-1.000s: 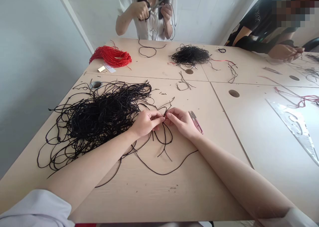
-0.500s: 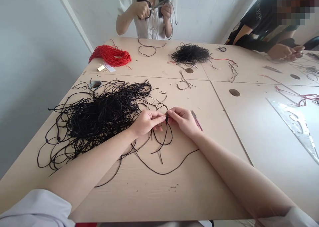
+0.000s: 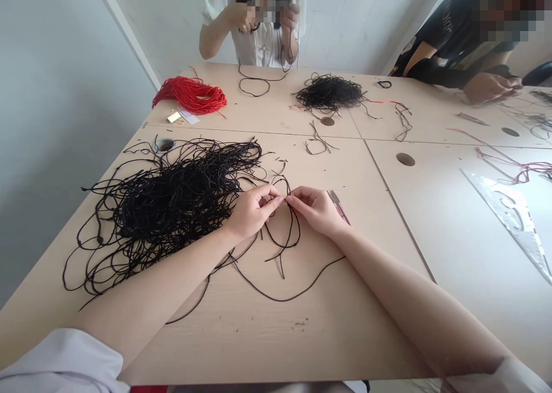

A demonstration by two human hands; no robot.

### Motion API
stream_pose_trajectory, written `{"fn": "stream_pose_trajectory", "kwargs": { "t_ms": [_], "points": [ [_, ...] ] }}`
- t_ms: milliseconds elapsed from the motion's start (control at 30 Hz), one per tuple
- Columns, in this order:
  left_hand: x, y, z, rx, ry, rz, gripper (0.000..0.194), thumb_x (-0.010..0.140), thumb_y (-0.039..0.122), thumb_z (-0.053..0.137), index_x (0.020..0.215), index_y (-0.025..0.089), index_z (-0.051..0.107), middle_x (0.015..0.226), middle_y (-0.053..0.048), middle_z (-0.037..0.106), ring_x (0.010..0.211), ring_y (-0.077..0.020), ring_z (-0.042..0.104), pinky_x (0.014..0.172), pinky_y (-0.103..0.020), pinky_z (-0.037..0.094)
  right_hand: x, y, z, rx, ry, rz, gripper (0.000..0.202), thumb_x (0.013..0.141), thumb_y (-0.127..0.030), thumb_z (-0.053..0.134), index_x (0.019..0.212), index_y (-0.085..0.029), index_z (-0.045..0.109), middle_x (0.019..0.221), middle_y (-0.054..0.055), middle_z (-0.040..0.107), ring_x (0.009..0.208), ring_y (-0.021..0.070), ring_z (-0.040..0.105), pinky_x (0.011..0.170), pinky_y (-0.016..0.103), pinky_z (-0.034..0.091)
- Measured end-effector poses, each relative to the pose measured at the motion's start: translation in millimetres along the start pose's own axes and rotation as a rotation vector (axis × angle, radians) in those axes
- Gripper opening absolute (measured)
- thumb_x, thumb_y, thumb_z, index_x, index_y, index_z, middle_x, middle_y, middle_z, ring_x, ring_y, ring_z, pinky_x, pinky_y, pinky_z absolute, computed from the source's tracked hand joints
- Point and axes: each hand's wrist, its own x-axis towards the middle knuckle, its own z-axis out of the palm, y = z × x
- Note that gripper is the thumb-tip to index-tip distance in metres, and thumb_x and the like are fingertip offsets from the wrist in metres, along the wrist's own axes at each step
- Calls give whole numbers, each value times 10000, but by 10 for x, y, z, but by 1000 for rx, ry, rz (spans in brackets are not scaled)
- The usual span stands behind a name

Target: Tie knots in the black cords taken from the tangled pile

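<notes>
My left hand (image 3: 254,210) and my right hand (image 3: 317,209) meet near the middle of the table, thumbs and fingertips pinched together. Between them they grip a thin black cord (image 3: 297,227), whose loop and loose ends hang down toward the tabletop. The exact spot where the fingertips hold it is too small to make out. Beside my left hand, partly behind the forearm, lies a big tangled pile of black cords (image 3: 172,194). A small tool with a reddish handle (image 3: 340,209) sits just behind my right hand.
Red cords (image 3: 192,95) lie at the back left, and a smaller black bundle (image 3: 330,92) at the back centre. A clear plastic ruler (image 3: 509,214) is on the right. Across the table, one person raises cord with both hands; another leans in at the right.
My fingertips have shifted slightly on the cord, the left ones curling more, and the hanging loop has moved a little right. The person opposite has lowered their head and raised the cord.
</notes>
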Motion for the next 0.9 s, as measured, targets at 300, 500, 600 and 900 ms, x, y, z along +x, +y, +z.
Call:
{"fn": "stream_pose_trajectory", "kwargs": {
  "t_ms": [300, 500, 600, 900],
  "points": [
    [-67, 33, 2, 482, 394, 442, 100, 839, 295, 662, 844, 211, 717, 873, -40, 572, 820, -165, 540, 786, -322, 466, 36, 30, -7, 166, 54, 56, 268, 870, -424, 601, 809, -174, 676, 720, 2, 603, 671, 114, 519, 661, 251, 421],
    [-62, -5, 33, 512, 295, 364, 156, 818, 354, 696, 815, 207, 749, 822, -37, 678, 834, -191, 575, 807, -353, 471, 40, 28, -4, 200, 36, 68, 263, 825, -437, 660, 805, -175, 664, 713, 5, 612, 661, 116, 532, 628, 247, 427],
    [-45, -16, 37, 412, 261, 378, 136, 848, 310, 668, 826, 196, 738, 830, -34, 726, 825, -182, 606, 772, -325, 492, 26, 19, 10, 156, 5, 29, 251, 840, -422, 645, 804, -174, 644, 720, 5, 611, 657, 114, 533, 614, 245, 426],
    [-41, -18, 39, 398, 109, 336, 106, 876, 225, 623, 805, 185, 690, 745, -20, 683, 753, -164, 613, 699, -282, 472, -9, 45, 62, -309, 208, -371, 174, 966, -230, 441, 1047, -230, 595, 1168, 79, 633, 1087, 206, 569, 884, 377, 490]
  ]
}}
